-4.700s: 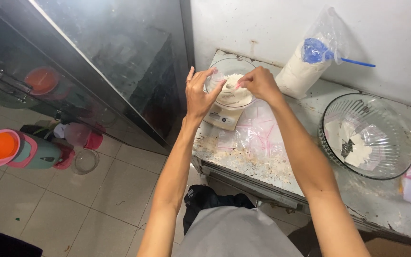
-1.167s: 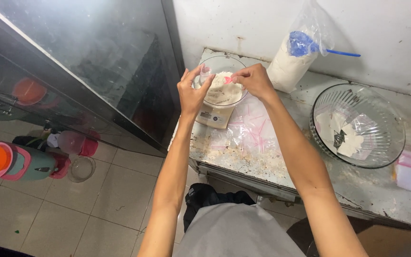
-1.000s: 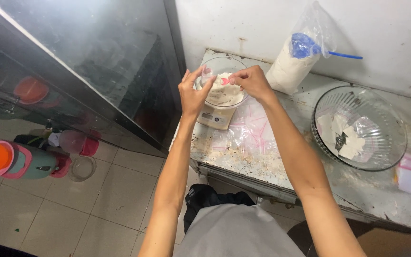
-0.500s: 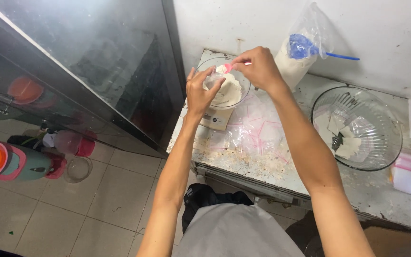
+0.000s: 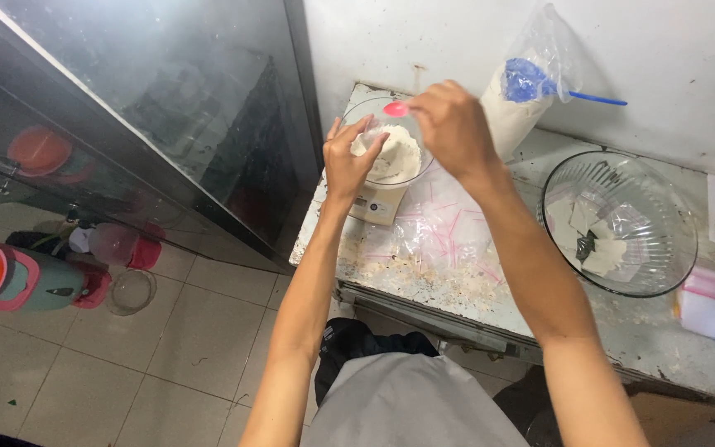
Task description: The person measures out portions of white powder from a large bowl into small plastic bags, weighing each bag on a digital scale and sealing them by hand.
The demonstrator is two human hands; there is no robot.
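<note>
Weighing out white powder is the work we judge to be in hand: a small glass bowl (image 5: 391, 149) sits on a little white kitchen scale (image 5: 374, 203) at the far left corner of the worn table (image 5: 457, 290), and it already holds a good heap of flour-like powder (image 5: 395, 157). Our right hand (image 5: 453, 124) hovers just above the bowl's far rim, fingers pinched on a small pink spoon (image 5: 396, 108); we cannot tell whether the spoon is loaded. Our left hand (image 5: 349, 157) rests against the bowl's left side, fingers loosely spread and curled toward the powder. So a portion is in, though the scale's readout is hidden, and we cannot say how much is left to add.

Just right of the bowl stands an open plastic bag of powder (image 5: 523, 91) with a blue scoop (image 5: 539, 83) inside. Farther right sits a large ribbed glass bowl (image 5: 618, 223) holding pale flat pieces. Crumbs and a clear plastic sheet (image 5: 440, 232) lie near the scale.
</note>
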